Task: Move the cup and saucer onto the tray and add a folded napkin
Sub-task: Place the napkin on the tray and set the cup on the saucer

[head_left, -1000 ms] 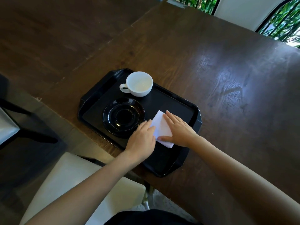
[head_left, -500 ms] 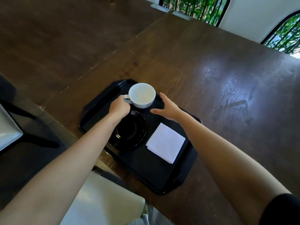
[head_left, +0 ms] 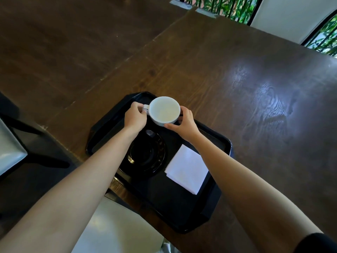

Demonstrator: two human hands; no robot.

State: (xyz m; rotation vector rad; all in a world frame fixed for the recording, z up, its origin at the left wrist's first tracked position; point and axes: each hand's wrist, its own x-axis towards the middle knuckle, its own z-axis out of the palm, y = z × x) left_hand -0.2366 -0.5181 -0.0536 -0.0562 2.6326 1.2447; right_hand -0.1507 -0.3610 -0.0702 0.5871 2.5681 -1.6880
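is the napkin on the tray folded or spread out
Folded: the napkin lies as a compact white square on the tray, with layered edges at its near corner.

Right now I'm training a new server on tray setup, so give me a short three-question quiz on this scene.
1. True or false: the white cup sits on the black saucer.
2. Which hand is at the cup's handle: (a) the left hand, (b) the right hand?
3. Fill in: the folded napkin lies on the tray to the ___ of the saucer.

Key
1. False. The cup is held between both hands beyond the saucer, which is bare.
2. (a). The right hand steadies the opposite side.
3. Right.
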